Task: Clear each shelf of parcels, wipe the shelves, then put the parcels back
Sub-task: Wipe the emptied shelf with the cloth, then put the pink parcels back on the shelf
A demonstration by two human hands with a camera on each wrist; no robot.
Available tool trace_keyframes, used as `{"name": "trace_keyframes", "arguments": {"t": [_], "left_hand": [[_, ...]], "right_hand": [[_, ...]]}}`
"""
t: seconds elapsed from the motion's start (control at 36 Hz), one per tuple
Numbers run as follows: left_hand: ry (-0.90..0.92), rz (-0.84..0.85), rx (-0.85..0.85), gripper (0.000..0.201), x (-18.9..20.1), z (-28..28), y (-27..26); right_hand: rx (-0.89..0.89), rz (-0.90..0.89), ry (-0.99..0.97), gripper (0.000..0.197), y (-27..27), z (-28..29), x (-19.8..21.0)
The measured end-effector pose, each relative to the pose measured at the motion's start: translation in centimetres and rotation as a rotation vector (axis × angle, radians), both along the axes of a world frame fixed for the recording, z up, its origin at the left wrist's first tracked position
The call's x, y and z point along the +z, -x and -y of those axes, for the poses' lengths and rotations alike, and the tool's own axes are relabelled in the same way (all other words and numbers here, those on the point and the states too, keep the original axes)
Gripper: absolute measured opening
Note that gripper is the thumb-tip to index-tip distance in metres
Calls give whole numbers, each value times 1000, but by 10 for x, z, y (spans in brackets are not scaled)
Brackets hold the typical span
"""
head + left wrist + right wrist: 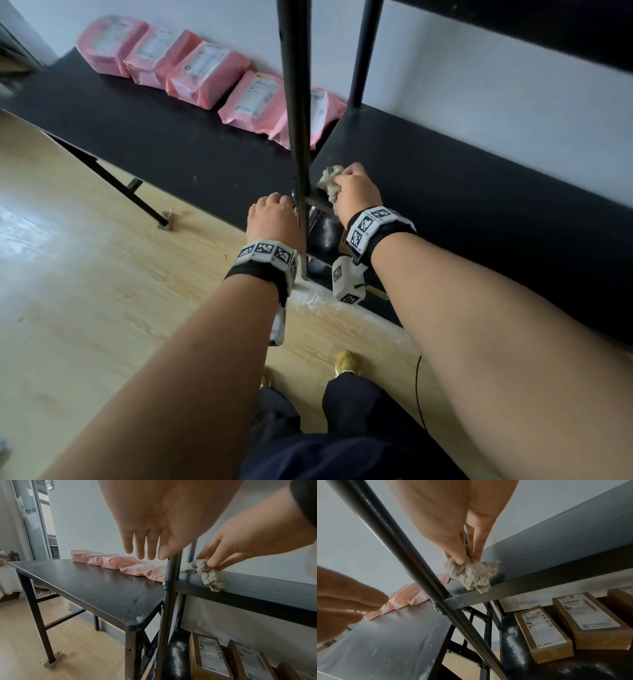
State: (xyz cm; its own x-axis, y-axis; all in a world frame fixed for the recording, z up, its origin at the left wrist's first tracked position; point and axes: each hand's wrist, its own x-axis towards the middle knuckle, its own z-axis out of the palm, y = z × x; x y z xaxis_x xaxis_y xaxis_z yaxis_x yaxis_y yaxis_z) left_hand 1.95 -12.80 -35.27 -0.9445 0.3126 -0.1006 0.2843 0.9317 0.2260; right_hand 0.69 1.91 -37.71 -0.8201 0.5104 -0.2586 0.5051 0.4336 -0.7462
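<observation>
On the lower shelf (573, 669) lie brown cardboard parcels (542, 632); right hand (356, 192) pinches a rag (329, 183), left hand (154, 524) seemingly relaxed.

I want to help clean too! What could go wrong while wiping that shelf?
The right hand only pinches the crumpled rag at the shelf front edge, so it could slip and fall. Wiped dust may drop onto the cardboard parcels on the shelf below, where white powder already lies. The left hand is near the upright post and might bump it.
</observation>
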Motion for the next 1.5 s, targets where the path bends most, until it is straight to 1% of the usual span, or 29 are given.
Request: {"name": "trace_keyframes", "arguments": {"t": [0.03,0.06,0.08,0.11,0.14,0.17,0.19,0.25,0.31,0.39,0.44,0.56,0.67,0.81,0.94,1.11,1.25,1.39,1.44,1.5], "left_hand": [[4,3,-2,43,0,4,3],[9,7,-3,45,-1,7,6],[17,10,-4,45,-1,11,9],[24,11,-6,45,-1,15,12],[31,16,-6,44,-1,18,15],[35,20,-5,42,-1,22,17],[37,22,-4,41,0,26,19],[41,21,-12,38,1,34,22],[46,22,-26,38,3,41,24],[45,18,-47,38,7,51,28],[35,11,-66,39,11,59,32],[28,-2,-106,41,19,76,38],[39,-21,-139,40,23,102,45],[49,-34,-157,40,24,138,58],[46,-37,-150,43,28,162,79],[48,-38,-144,46,29,172,118],[60,-12,-152,49,20,164,164],[75,2,-191,45,12,145,212],[94,14,-221,45,9,137,228],[100,15,-238,45,5,129,244]], "right_hand": [[-52,-27,81,12,4,4,1],[-66,-25,114,11,8,8,4],[-37,10,114,6,9,12,7],[-7,60,110,9,10,16,11],[50,126,55,20,10,17,12],[127,191,-46,30,9,18,12],[196,217,-160,37,8,17,10],[243,207,-289,49,4,18,5],[236,158,-364,54,-2,22,3],[193,114,-432,51,-12,33,4],[160,133,-462,48,-17,44,7],[136,173,-483,35,-25,68,13],[165,222,-462,36,-28,98,15],[214,267,-378,42,-21,140,15],[236,264,-340,44,5,166,20],[194,219,-369,46,54,172,25],[130,211,-392,43,102,166,15],[65,210,-417,39,151,145,2],[30,207,-430,34,168,136,-2],[-26,240,-450,30,185,128,-3]]}}
